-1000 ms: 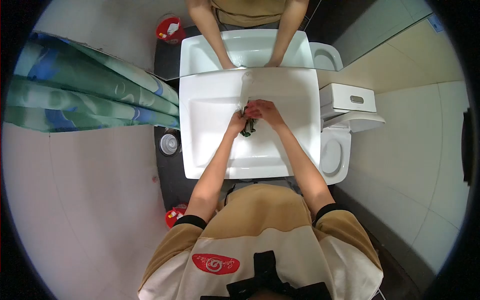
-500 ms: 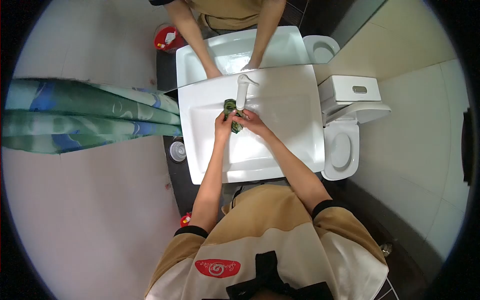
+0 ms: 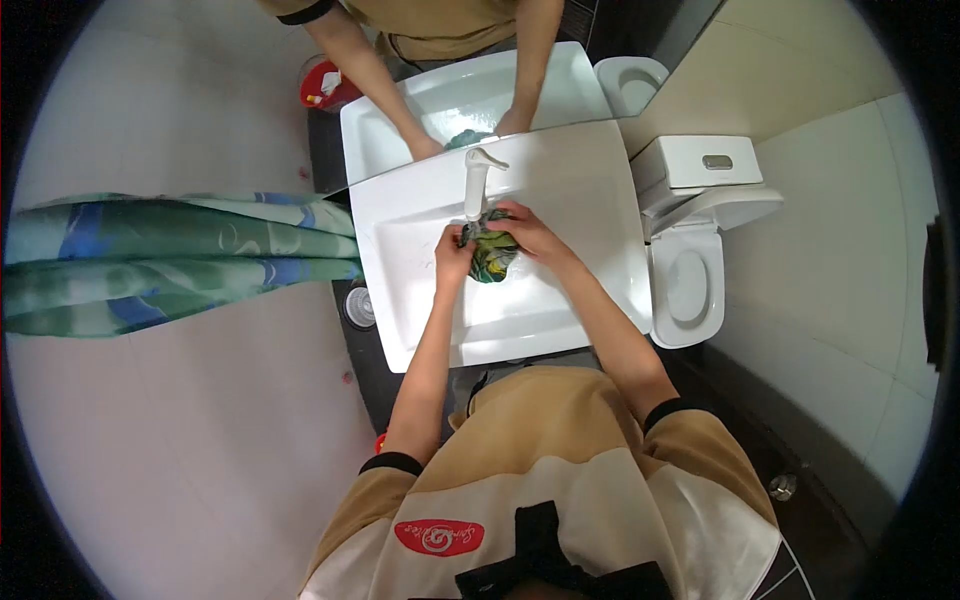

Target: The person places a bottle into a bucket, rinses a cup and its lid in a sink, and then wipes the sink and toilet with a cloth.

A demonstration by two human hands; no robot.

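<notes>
A green, black and yellow patterned cloth hangs between my hands, just under the spout of the white faucet. My left hand pinches its left edge. On the opposite side, my right hand grips the upper right part with curled fingers. Below the cloth lies the basin of the white sink. The cloth is spread out between the two hands, and its lower part droops toward the basin.
Left of the sink hangs a green and blue curtain. A white toilet with its lid raised stands to the right. Behind the faucet, a mirror reflects my arms and the sink. A floor drain sits at lower left.
The cloth was bunched up small between my hands. Now it is spread wider, and my right hand has moved slightly right, away from the left one.
</notes>
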